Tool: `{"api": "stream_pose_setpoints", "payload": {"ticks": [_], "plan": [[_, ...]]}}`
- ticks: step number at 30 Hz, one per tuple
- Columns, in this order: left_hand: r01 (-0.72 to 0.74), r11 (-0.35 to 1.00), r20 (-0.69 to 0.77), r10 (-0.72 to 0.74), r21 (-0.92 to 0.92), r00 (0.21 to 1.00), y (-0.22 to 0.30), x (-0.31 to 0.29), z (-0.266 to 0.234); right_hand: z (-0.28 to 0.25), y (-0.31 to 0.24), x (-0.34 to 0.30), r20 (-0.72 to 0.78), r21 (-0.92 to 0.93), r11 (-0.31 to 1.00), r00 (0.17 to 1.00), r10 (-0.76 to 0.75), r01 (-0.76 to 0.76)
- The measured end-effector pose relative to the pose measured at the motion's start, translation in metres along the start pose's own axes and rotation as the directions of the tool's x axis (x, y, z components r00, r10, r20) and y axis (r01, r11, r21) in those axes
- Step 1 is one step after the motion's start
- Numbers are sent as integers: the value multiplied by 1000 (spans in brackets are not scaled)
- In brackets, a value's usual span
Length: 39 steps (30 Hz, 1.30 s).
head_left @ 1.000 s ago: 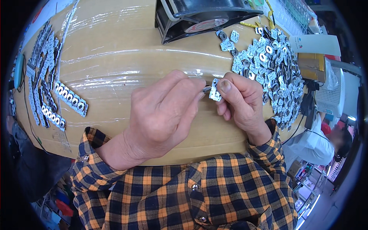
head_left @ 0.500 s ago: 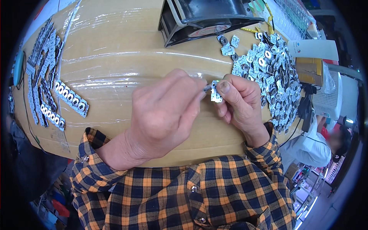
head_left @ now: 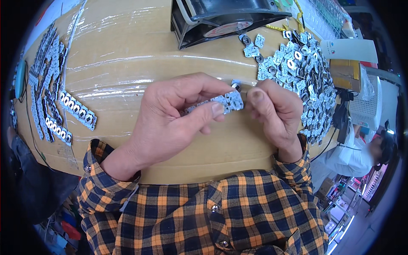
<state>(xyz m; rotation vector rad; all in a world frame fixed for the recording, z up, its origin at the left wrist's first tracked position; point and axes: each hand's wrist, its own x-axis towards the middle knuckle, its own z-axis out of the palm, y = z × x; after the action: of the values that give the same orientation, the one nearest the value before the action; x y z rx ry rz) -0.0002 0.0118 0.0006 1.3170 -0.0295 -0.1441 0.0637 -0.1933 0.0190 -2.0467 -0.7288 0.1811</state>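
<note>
At the far left, a cluster of pale and dark strips lies on the brown table, many of them overlapping and running roughly away from the person. At the near right side of the cluster, a short strip with white rings slants across the table, and just beside it, a little further right, lies a second ringed strip.

Near the middle, the left hand holds a jointed strip of small boards, pinched with the thumb on top and the other fingers curled behind and under it. The strip points to the right, its free end close to the right hand; part of it is hidden in the grip. Beyond that end, a small piece with a dark disc shows between the hands.

At the far edge stands a black fan. The right hand is closed, its thumb against the curled forefinger; whether anything is held there cannot be told.

Further right, a large heap of small boards spreads over the table, near a cardboard box and a white basket.
</note>
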Motion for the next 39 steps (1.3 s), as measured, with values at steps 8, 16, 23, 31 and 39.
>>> {"api": "stream_pose_setpoints", "payload": {"ticks": [8, 16, 23, 31, 39], "plan": [[57, 996, 110, -64, 72, 992, 8, -2, -6, -4, -7, -1, 238, 353, 905, 958, 157, -236], [-149, 961, 152, 116, 232, 982, 6, 0, -13, 3, 2, -1, 269, 225, 974, 960, -73, 11], [-298, 869, 327, 170, 395, 929, 9, 0, -17, 6, 1, 1, 365, 135, 977, 909, -202, 163], [204, 974, 126, -191, -98, 973, 18, -5, -6, 0, -10, -5, 424, 322, 899, 894, 143, -297], [-81, 997, 50, 81, -1, 995, 4, -1, -8, 11, -3, -5, 356, 772, 433, 880, 315, -466]]}}
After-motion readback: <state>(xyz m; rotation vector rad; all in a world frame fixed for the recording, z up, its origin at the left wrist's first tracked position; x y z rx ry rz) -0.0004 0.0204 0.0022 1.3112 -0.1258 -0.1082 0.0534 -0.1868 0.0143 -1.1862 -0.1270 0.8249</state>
